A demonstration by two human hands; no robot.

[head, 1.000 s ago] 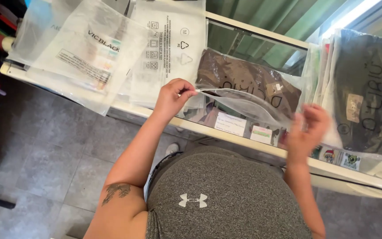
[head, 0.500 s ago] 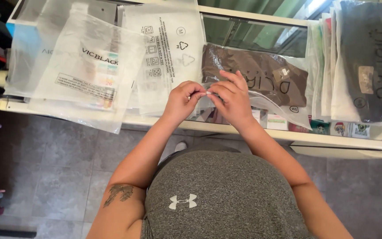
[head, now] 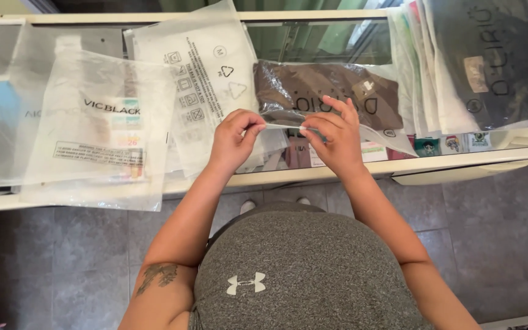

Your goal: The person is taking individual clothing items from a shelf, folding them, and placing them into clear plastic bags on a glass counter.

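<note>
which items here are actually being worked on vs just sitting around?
In hand:
left hand
right hand
clear bag with brown garment

Lying about:
empty clear bags
stack of bagged garments
glass counter

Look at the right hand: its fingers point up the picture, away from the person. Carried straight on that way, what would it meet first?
Probably the brown garment in its clear bag, just beyond the right hand; depth over the glass counter is unclear.
</note>
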